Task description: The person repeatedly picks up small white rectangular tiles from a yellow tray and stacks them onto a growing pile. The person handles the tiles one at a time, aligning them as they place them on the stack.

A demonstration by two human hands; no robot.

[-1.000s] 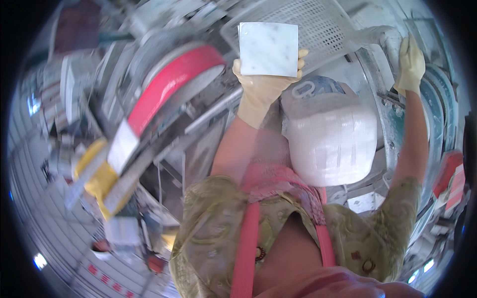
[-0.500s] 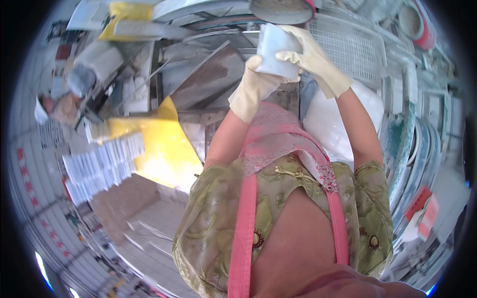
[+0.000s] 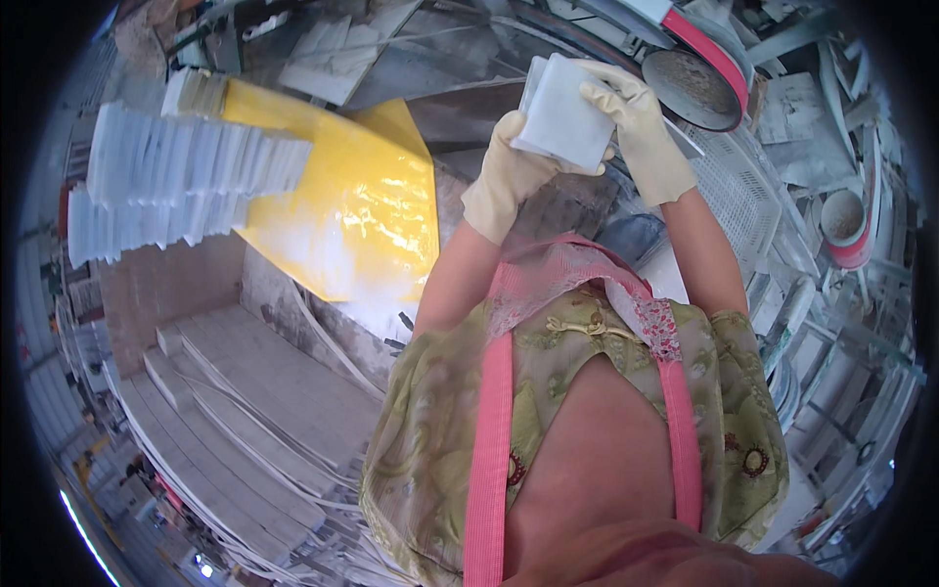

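Note:
Between my two gloved hands I hold a small stack of square white tiles, with one tile edge showing behind the front one. My left hand, in a cream rubber glove, grips the stack at its lower left, thumb on the edge. My right hand, gloved the same way, closes on its right side, thumb across the front face and fingers behind. Fingers under the stack are partly hidden. To the left, rows of similar thin white tiles stand on edge beside a wet, shiny yellow sheet.
A round pan with a red rim is just beyond my right hand. A white perforated crate lies right of it. Long pale slabs are stacked at lower left. A smaller red-rimmed bucket is far right.
My view has swung left, so the yellow sheet and tile rows appear larger and higher. The tiles in my hands now face me more squarely, both hands still gripping them.

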